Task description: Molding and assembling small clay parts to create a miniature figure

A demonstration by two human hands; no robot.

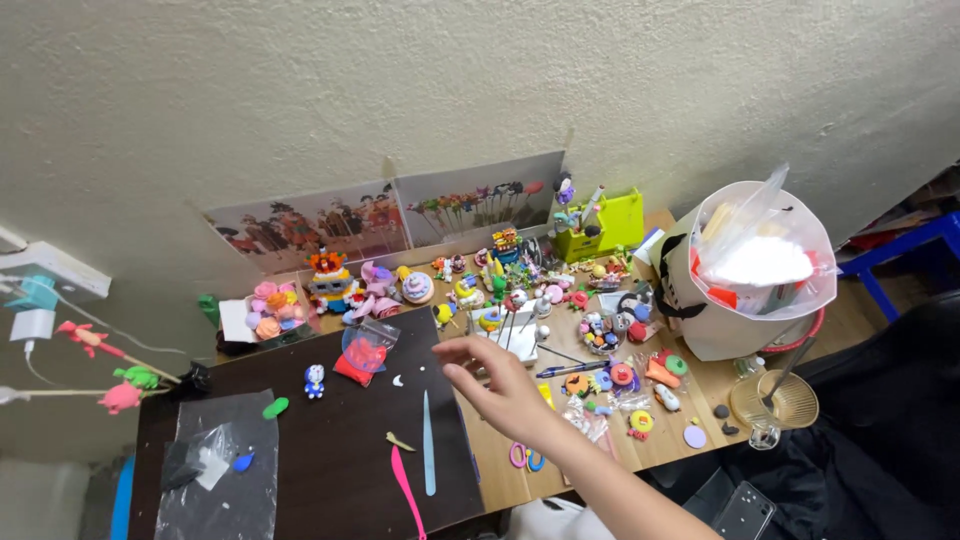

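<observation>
Right hand (pixel 500 385) hovers open, gripping nothing, over small clay figures on sticks (pixel 512 318); likely light, soft, fragile, best held by the sticks.

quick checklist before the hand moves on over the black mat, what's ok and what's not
1. Right hand free to grasp: ok, fingers spread, holding nothing.
2. Left hand: cannot tell, not in view.
3. Tools within reach: ok, pale blue tool and pink tool lie flat on the black mat, apart from each other.
4. Red clay bag: ok, resting at the mat's far edge, left of the hand.
5. Small white clay piece on the mat: ok, lies bare, nothing on it.
6. Space right of the mat: not ok, crowded with small figures and scissors near the wrist.
</observation>
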